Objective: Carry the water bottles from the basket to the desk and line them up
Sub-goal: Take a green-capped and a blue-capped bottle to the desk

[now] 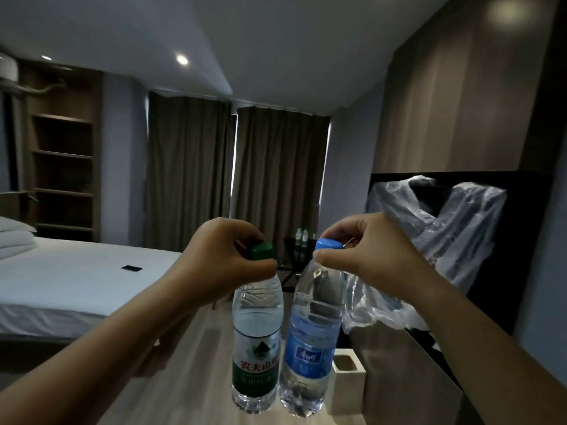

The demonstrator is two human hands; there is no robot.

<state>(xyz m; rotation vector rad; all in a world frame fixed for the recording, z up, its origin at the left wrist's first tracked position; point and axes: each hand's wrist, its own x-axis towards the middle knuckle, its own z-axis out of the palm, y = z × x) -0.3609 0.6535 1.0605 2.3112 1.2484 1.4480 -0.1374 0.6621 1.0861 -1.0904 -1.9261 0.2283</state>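
My left hand (224, 259) pinches the neck of a green-capped water bottle (257, 342) with a green label. My right hand (365, 250) pinches the neck of a blue-capped water bottle (313, 338) with a blue label. Both bottles hang upright side by side in the air, almost touching, above the wooden floor. Far ahead, two more bottles (301, 237) stand on a dark desk (291, 262) in front of the curtains. No basket is in view.
A bed (76, 280) with a dark phone (131, 268) lies to the left. On the right a dark counter carries crumpled clear plastic (435, 228). A small white bin (348, 378) stands on the floor just right of the bottles. Shelves are at the far left.
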